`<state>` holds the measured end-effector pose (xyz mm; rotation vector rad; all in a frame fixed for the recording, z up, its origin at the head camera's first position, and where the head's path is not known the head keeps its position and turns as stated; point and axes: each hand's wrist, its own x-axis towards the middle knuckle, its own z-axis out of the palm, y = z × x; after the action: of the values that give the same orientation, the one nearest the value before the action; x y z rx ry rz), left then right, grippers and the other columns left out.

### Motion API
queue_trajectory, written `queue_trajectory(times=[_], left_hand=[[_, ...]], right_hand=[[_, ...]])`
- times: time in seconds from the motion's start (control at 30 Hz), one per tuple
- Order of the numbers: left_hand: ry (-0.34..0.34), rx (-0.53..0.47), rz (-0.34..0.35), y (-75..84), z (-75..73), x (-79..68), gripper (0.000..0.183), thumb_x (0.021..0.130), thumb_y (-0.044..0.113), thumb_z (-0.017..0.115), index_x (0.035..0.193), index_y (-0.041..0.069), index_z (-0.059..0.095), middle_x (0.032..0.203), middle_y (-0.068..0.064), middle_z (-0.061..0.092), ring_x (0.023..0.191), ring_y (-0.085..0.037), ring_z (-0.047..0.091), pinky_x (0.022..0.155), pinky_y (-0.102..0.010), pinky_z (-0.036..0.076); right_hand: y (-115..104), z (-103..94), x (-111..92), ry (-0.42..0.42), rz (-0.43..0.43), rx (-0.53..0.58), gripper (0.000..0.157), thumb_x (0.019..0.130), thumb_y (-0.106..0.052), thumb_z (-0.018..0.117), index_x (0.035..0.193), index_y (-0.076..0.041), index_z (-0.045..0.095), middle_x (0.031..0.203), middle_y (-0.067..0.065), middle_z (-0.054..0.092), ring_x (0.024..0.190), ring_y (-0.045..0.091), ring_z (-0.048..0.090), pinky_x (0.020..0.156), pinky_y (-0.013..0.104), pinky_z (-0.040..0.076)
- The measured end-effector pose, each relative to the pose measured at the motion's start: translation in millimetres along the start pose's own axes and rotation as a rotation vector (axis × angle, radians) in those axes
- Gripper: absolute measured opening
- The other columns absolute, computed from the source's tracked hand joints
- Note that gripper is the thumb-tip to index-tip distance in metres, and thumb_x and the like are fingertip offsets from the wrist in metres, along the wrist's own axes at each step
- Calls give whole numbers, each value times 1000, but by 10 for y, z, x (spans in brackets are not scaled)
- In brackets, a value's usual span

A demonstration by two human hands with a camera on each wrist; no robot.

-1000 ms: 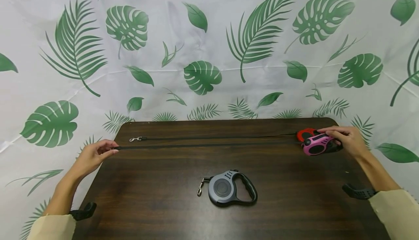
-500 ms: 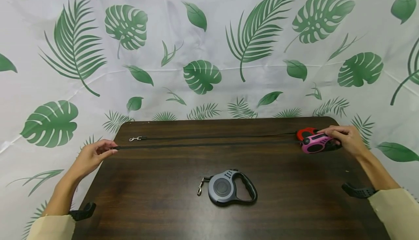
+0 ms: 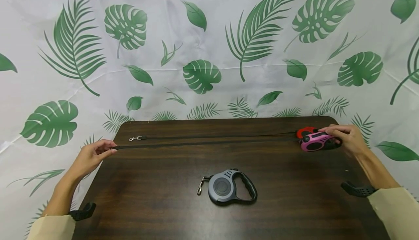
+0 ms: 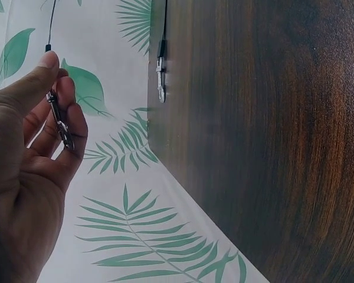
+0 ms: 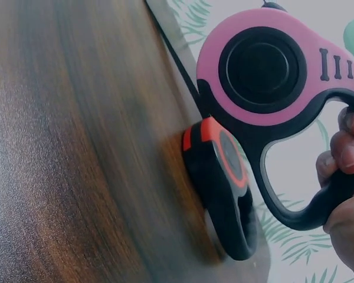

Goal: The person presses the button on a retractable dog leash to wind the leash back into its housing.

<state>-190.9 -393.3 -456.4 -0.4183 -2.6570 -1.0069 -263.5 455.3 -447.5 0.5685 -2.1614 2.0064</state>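
My right hand (image 3: pixel 350 140) grips the black handle of a pink retractable dog leash (image 3: pixel 315 142), fingers wrapped round it in the right wrist view. From its case a black strap (image 3: pixel 209 143) runs taut leftward to my left hand (image 3: pixel 93 156), which pinches the strap's end between thumb and finger. The metal clip (image 4: pixel 60 121) hangs against the curled fingers in the left wrist view. Just behind the pink case a red retractable leash (image 5: pixel 215 177) rests on the table, its strap drawn out to a silver clip (image 3: pixel 135 138). A grey retractable leash (image 3: pixel 222 188) lies nearer, wound in.
The dark wooden table (image 3: pixel 157 211) has its back edge against a white cloth (image 3: pixel 203 36) printed with green leaves. Both straps stretch across the rear of the table, roughly parallel, the pink leash's strap being nearer.
The pink leash in my right hand has risen slightly in the head view. My left hand has barely shifted, and the red and grey leashes stay put.
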Motion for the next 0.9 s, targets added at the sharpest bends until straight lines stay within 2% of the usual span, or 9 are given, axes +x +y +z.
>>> queue_trajectory(times=[0.1,0.23,0.37,0.47,0.5,0.6,0.77,0.83,0.9], left_hand=[[4,3,2,2,-3,4,19,91,-8,77,109,-3,71,89,-15,74,69,-4,58,59,-19,45],[7,2,10,-3,-5,10,19,91,-9,76,108,-3,71,87,-10,74,68,-4,57,58,-21,43],[10,0,20,-13,-8,19,20,90,-10,76,108,-3,71,86,5,73,69,-4,56,58,-21,43],[9,-1,25,-11,-12,25,21,90,-11,76,108,-2,71,87,13,71,70,-3,58,59,-20,44],[10,-3,26,-7,-13,27,21,90,-11,76,108,-3,71,87,11,71,70,-3,59,60,-19,45],[9,-11,22,7,-11,32,20,91,-10,76,108,-3,71,87,0,74,71,-3,59,60,-18,45],[8,-15,13,13,-4,39,19,91,-10,76,109,-3,71,90,-18,74,71,-6,59,60,-18,44],[5,-6,11,7,2,40,19,91,-9,76,109,-3,71,91,-19,74,71,-6,59,60,-18,44],[-1,2,7,-1,6,38,19,92,-10,76,109,-4,71,92,-21,74,71,-4,58,60,-18,44]], right_hand=[[-3,1,-1,4,23,26,29,100,18,55,102,6,81,87,0,71,57,17,42,47,38,28],[8,9,2,14,62,42,28,100,16,56,102,5,82,89,-2,74,61,15,46,47,35,33],[30,11,-1,26,91,23,27,102,13,57,102,3,83,94,-4,78,66,14,49,51,35,32],[40,0,-8,31,107,5,28,104,10,56,103,1,83,97,-5,80,71,12,53,52,32,37],[39,-5,-9,27,110,10,29,104,10,55,103,1,83,97,-5,81,72,11,55,53,30,40],[35,-26,-5,7,94,26,33,106,9,51,103,0,82,98,-4,81,73,9,58,52,30,39],[27,-50,7,-23,74,59,37,109,6,45,103,1,81,99,-2,81,73,11,56,56,38,28],[22,-56,1,-13,94,14,34,108,6,48,105,2,81,98,-3,80,72,14,53,58,39,27],[10,-63,-15,8,137,-106,26,106,5,55,109,2,81,96,-6,78,73,14,54,55,35,32]])
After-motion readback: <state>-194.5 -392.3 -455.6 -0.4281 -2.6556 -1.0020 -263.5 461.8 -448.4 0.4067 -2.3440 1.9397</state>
